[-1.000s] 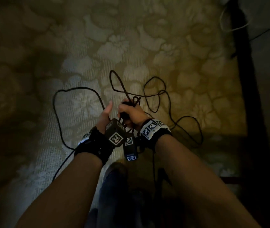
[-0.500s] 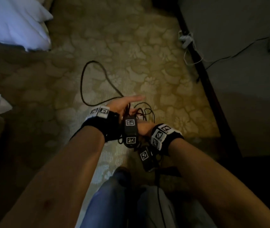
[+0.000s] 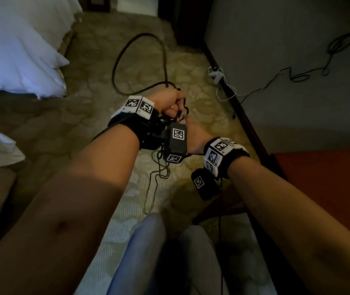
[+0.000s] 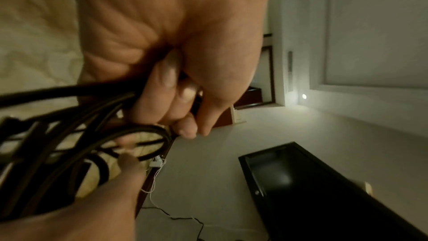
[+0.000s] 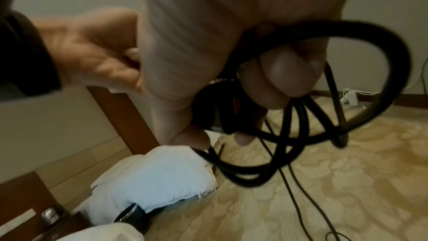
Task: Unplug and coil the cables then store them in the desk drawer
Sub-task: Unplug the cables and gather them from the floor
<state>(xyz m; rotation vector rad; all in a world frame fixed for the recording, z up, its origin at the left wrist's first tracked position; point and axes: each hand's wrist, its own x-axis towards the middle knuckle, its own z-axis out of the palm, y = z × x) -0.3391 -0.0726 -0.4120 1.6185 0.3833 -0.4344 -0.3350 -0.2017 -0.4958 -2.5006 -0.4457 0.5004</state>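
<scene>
Coiling step, mid-way. My left hand (image 3: 170,103) is clamped around a bunch of black cable (image 4: 76,120) loops, fingers curled tight over several strands. My right hand (image 3: 193,135) sits just below and touching it, fingers curled around the same bundle plus what looks like a dark plug or adapter body (image 5: 215,109); too blurred to say which. Both hands hold the coil in the air in front of my knees, over the carpet (image 3: 67,128).

Not all gathered: one big loop of the cable (image 3: 140,60) trails on the carpet ahead of my hands, and thinner strands hang down between my wrists.

Next move, my guess: draw in that floor loop and lay it onto the bundle at matching loop size, keeping one hand pinching so the turns don't spring apart. Drawer can't be picked out; a white charger (image 3: 216,74) sits by the wall, possibly next.
</scene>
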